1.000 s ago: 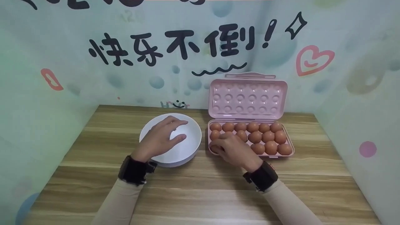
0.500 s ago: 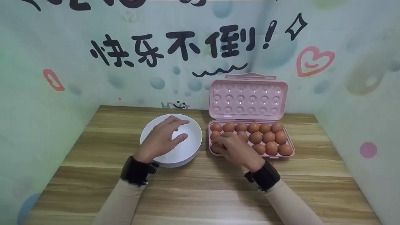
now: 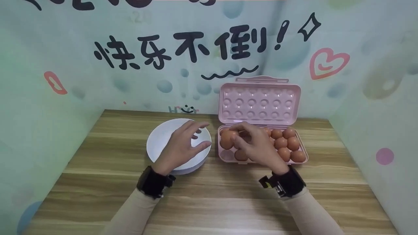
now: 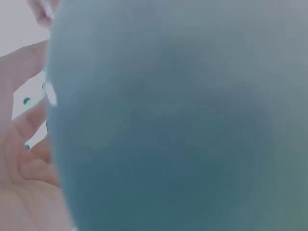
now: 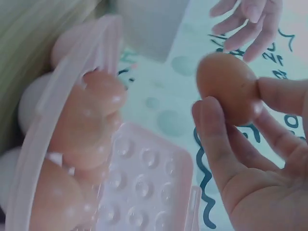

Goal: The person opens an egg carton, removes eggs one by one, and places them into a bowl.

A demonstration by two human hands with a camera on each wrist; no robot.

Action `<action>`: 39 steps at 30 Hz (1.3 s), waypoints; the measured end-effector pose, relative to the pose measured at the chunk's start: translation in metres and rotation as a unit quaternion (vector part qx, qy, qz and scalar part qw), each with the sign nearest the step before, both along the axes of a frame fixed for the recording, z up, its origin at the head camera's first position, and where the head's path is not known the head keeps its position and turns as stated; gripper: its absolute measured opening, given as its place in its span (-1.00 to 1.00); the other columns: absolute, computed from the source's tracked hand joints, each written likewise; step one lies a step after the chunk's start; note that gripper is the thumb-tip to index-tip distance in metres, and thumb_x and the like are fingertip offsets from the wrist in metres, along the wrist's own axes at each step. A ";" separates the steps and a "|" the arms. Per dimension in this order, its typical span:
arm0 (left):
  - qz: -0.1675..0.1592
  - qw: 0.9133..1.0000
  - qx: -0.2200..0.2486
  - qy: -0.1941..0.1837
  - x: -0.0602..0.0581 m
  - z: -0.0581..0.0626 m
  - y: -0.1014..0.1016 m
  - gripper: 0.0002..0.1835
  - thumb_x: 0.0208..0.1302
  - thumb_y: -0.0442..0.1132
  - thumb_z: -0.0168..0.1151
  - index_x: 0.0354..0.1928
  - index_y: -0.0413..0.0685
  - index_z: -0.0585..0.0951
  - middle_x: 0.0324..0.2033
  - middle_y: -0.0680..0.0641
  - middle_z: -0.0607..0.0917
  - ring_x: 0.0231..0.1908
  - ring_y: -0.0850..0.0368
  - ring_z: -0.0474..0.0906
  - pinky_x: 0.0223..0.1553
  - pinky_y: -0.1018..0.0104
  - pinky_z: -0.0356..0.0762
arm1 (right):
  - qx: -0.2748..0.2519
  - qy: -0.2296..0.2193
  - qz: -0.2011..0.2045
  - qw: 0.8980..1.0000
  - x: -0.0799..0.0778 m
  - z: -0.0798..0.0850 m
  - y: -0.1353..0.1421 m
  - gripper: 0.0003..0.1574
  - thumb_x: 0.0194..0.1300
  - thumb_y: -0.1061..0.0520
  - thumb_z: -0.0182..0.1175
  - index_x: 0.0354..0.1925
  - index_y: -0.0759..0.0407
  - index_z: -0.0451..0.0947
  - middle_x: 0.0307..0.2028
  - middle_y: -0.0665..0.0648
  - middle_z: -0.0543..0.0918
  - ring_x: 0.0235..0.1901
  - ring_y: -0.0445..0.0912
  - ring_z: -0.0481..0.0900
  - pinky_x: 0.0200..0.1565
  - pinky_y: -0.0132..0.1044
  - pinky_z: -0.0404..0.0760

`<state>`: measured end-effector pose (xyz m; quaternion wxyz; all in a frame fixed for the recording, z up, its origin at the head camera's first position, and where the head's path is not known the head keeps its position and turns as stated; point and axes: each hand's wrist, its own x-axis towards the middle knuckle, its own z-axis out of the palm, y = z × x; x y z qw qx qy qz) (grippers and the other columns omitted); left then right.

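Observation:
My right hand (image 3: 259, 147) pinches a brown egg (image 5: 226, 86) between thumb and fingertips, raised over the left end of a pink egg carton (image 3: 304, 155). Below that egg, the carton's front-left cup (image 3: 228, 155) is bare. Rows of brown eggs (image 3: 293, 143) sit in the other cups, some hidden behind the hand. Over a white bowl (image 3: 156, 138) my left hand (image 3: 179, 143) is held with its fingers apart and nothing in them. The bowl's blurred outer wall (image 4: 183, 120) fills most of the left wrist view, with left-hand fingers (image 4: 29, 120) along the edge.
The carton's dimpled lid (image 3: 259, 102) stands upright against the printed backdrop (image 3: 147, 88). Both containers rest on a wood-grain table (image 3: 209, 202), bowl left and carton right. Side panels (image 3: 375, 130) flank the table. Each wrist wears a black camera strap (image 3: 290, 182).
The right hand has lifted an egg out of the carton's front-left cup, moving up and slightly right. The left hand has shifted a little right above the bowl.

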<state>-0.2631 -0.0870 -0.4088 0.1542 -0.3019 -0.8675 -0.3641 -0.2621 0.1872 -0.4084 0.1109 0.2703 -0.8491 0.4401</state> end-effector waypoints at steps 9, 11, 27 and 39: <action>-0.056 0.996 0.075 0.012 0.010 -0.008 0.026 -0.40 0.25 -0.15 0.59 0.27 -0.09 0.57 0.16 -0.02 0.64 0.06 0.17 0.70 0.02 0.46 0.68 | -0.087 -0.033 0.060 0.994 0.014 0.007 -0.012 -0.68 0.53 0.11 0.30 0.16 0.17 0.60 0.10 0.07 0.72 0.10 -0.05 0.70 0.19 -0.17 0.68; -0.063 0.994 0.087 0.015 0.011 -0.009 0.029 -0.43 0.25 -0.16 0.59 0.25 -0.10 0.58 0.15 -0.02 0.65 0.06 0.17 0.70 -0.01 0.47 0.69 | -0.088 -0.026 0.069 0.993 0.016 0.007 -0.014 -0.68 0.52 0.15 0.31 0.16 0.20 0.59 0.11 0.10 0.71 0.11 -0.03 0.70 0.18 -0.16 0.70; -0.062 0.996 0.056 0.011 0.008 0.001 0.018 -0.58 0.27 -0.20 0.57 0.13 -0.04 0.65 0.01 0.04 0.72 0.02 0.25 0.65 -0.01 0.47 0.68 | -0.039 -0.004 0.076 0.996 0.015 0.010 -0.009 -0.56 0.48 0.10 0.37 0.24 0.12 0.58 0.17 0.03 0.71 0.12 -0.06 0.72 0.12 -0.15 0.73; -0.004 0.999 -0.031 0.005 -0.007 0.018 -0.030 -0.59 0.21 -0.23 0.61 0.06 -0.09 0.67 -0.06 -0.02 0.75 -0.10 0.13 0.69 -0.09 0.34 0.72 | 0.140 0.071 -0.004 0.988 0.008 0.019 0.014 -0.71 0.43 0.10 0.35 0.09 -0.08 0.65 0.00 -0.11 0.71 -0.01 -0.18 0.63 0.10 -0.18 0.64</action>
